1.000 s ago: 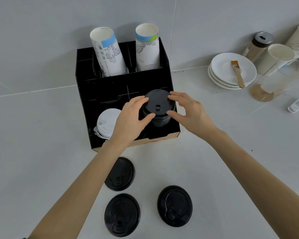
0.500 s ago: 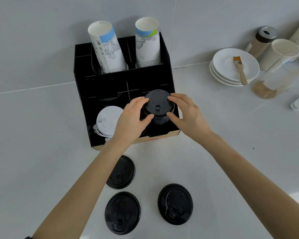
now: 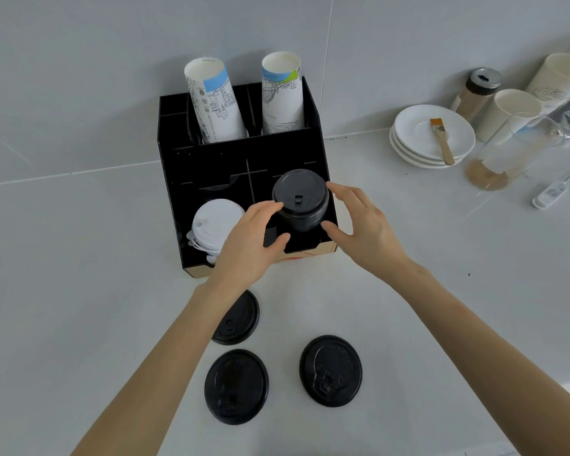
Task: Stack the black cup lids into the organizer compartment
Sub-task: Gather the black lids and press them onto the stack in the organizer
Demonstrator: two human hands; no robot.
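A stack of black cup lids (image 3: 300, 195) stands in the front right compartment of the black organizer (image 3: 211, 159). My left hand (image 3: 247, 245) curves around the stack's left side, fingertips at its rim and thumb just below it. Cupped on the stack's right side is my right hand (image 3: 366, 232), fingers spread, with a small gap to the lids. Neither hand grips anything. Three loose black lids lie on the counter in front: one (image 3: 241, 319) partly under my left wrist, one (image 3: 236, 386) nearest me, one (image 3: 330, 370) to the right.
White lids (image 3: 214, 222) fill the front left compartment. Two paper cup stacks (image 3: 214, 100) (image 3: 282, 93) stand in the back compartments. At the right are stacked plates (image 3: 418, 133) with a brush (image 3: 441, 139), a shaker (image 3: 474, 93), paper cups (image 3: 514, 110) and a glass (image 3: 494, 162).
Both hands have eased off the lid stack: my fingers were over its top and now sit at its sides, the right hand slightly apart. The loose lids have not moved.
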